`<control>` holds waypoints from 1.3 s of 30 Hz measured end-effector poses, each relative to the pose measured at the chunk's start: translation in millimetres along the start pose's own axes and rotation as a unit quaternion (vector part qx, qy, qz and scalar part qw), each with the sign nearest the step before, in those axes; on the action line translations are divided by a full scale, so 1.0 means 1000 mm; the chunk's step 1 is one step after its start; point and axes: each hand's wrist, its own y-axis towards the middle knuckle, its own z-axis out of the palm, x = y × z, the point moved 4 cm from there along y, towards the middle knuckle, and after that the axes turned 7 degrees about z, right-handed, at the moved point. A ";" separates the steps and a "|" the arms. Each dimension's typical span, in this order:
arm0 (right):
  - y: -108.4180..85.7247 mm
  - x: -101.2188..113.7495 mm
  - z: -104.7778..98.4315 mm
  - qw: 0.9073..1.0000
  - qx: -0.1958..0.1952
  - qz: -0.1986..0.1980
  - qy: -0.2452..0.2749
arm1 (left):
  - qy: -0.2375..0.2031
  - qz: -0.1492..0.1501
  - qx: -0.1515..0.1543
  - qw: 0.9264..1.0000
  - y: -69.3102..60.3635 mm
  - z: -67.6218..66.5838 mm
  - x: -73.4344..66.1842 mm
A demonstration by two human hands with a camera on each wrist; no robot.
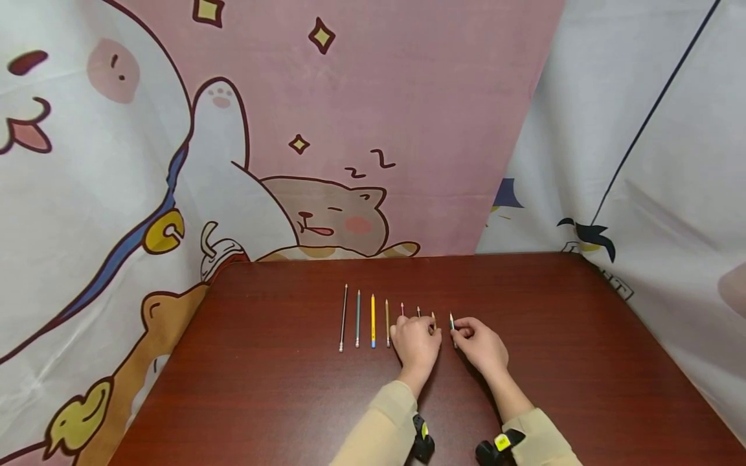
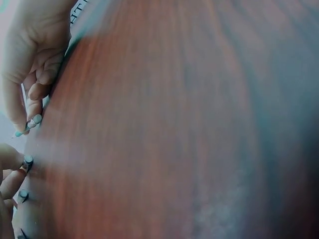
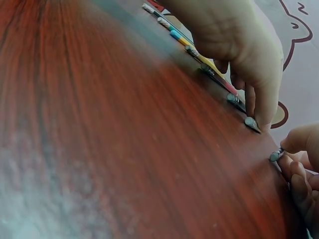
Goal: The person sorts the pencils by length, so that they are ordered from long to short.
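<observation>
Several pencils lie in a row on the table, points away from me. My left hand (image 1: pixel 416 340) pinches a tan pencil (image 1: pixel 433 316) between thumb and finger; in the right wrist view, the end of this pencil (image 3: pixel 251 122) rests at the tabletop. Beneath that hand, a red pencil (image 1: pixel 402 309) and a dark pencil (image 1: pixel 418 311) are partly covered. At the row's right end, my right hand (image 1: pixel 482 346) pinches a dark green pencil (image 1: pixel 451 320). The left wrist view shows this pencil's end (image 2: pixel 36 119) under the fingertips.
Left of my hands lie a black pencil (image 1: pixel 344 317), a teal pencil (image 1: pixel 358 318), a yellow pencil (image 1: pixel 373 320) and a brown pencil (image 1: pixel 387 322). The brown table (image 1: pixel 262 388) reaches back to a printed cloth (image 1: pixel 454 129), which also hangs along both sides.
</observation>
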 end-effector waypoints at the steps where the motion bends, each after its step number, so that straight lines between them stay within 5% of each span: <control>1: 0.000 0.000 0.000 1.000 0.000 0.000 -0.001 | -0.002 -0.002 0.001 1.000 0.000 0.000 0.000; 14: 0.001 0.004 0.001 0.999 -0.001 0.007 -0.042 | -0.069 -0.035 -0.014 0.997 -0.001 -0.006 0.002; 19: 0.003 0.001 0.002 0.999 -0.006 0.001 -0.044 | -0.102 -0.038 0.002 0.994 -0.003 -0.012 0.004; 30: 0.004 0.000 0.003 0.999 -0.009 -0.005 -0.039 | -0.151 -0.012 0.051 0.987 -0.017 -0.027 0.008; 39: 0.003 0.000 0.003 1.000 -0.012 -0.009 -0.027 | -0.203 0.028 0.035 0.978 -0.030 -0.042 0.005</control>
